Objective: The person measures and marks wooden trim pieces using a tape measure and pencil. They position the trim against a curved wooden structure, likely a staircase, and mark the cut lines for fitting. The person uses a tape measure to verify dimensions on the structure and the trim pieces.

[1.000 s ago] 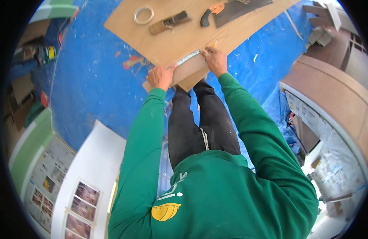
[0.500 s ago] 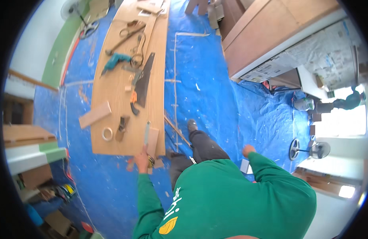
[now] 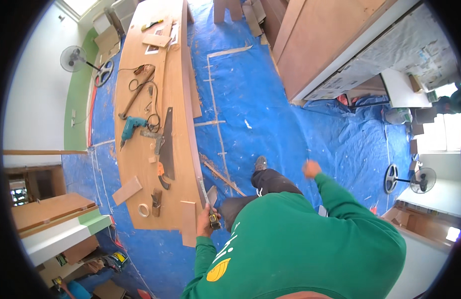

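Observation:
My left hand (image 3: pixel 205 224) is closed around a black and yellow tape measure (image 3: pixel 215 221) beside the near right corner of the wooden board (image 3: pixel 183 149). A short length of its blade (image 3: pixel 202 190) sticks out toward the board's right edge. Left of that hand, a small wood piece (image 3: pixel 188 224) overhangs the board's near end. My right hand (image 3: pixel 311 169) hangs out to the right above the blue sheet, slightly blurred, with its fingers curled and nothing visible in them. A handsaw (image 3: pixel 167 147), a teal drill (image 3: pixel 133 128) and a hand plane (image 3: pixel 156 202) lie on the board.
A tape roll (image 3: pixel 143 210) and a loose wood block (image 3: pixel 127 190) lie near the board's left edge. Blue sheeting (image 3: pixel 270 114) covers the floor. A long wood strip (image 3: pixel 223 175) lies right of the board. Fans stand left (image 3: pixel 73 59) and right (image 3: pixel 423 180); a large wooden cabinet (image 3: pixel 330 40) stands far right.
My left hand has moved with the tape measure from over the board's near end to beside its right edge. My view has shifted, and the board's far end now shows more.

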A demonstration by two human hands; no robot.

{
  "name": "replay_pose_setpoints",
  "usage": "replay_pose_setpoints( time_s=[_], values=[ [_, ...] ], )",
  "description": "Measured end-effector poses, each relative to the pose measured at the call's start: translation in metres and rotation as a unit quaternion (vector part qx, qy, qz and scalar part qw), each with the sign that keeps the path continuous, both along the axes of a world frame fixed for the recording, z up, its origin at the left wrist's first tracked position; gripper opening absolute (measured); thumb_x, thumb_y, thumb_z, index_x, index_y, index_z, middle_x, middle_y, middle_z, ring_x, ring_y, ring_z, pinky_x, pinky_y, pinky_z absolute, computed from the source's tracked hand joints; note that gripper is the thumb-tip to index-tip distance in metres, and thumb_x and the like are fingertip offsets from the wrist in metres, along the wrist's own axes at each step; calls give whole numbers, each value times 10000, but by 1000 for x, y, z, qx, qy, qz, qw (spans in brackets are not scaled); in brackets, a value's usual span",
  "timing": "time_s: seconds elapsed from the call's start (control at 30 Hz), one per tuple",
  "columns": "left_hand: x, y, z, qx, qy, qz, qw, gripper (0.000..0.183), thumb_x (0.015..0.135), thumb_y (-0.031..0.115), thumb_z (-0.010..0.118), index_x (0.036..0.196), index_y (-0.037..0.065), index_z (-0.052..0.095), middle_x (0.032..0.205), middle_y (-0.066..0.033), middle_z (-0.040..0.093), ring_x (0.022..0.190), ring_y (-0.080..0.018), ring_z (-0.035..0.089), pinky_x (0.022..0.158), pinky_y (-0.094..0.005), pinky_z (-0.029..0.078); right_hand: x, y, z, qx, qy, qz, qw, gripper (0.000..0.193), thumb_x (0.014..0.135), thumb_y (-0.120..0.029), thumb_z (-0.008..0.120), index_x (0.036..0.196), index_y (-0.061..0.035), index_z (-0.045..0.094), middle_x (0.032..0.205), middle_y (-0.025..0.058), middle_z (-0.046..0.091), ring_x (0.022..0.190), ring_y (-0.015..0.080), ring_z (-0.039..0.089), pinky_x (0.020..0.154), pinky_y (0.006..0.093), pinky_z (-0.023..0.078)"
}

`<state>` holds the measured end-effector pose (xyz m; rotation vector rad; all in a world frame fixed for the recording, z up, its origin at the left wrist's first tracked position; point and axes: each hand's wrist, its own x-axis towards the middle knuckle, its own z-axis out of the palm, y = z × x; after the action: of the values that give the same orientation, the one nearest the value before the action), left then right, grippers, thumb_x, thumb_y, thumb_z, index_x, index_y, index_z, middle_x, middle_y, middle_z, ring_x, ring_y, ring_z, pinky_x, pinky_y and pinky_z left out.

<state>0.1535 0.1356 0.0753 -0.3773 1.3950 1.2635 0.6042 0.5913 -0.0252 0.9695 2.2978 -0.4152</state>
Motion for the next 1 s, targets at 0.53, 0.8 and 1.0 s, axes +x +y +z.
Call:
replay_pose_setpoints(
  time_s=[0.53,0.8,1.0],
  values=[
    [-135,291,53,3,99,-81,992,432,1112,509,625,981,98,632,787,-62,673,706,-212,719,662,-363,601,-186,209,-22,-80,255,-244,932,481,1038,-497,621,829,-81,742,801,153,764,818,393,743,785,540,569],
    [-295,527,34,-39,253,-348,902,431,1125,416,615,915,56,724,794,-11,661,734,-138,598,710,-348,500,-51,158,12,-242,-170,-34,955,194,935,-299,775,1042,-150,838,1058,149,798,1034,350,766,923,528,614],
    [-399,797,83,-37,430,-568,701,488,1084,444,638,854,35,776,763,-158,722,734,-291,707,708,-456,531,-128,246,33,-158,232,-696,661,259,987,-79,596,1165,-21,774,898,153,779,666,264,754,633,394,617]
  ],
)
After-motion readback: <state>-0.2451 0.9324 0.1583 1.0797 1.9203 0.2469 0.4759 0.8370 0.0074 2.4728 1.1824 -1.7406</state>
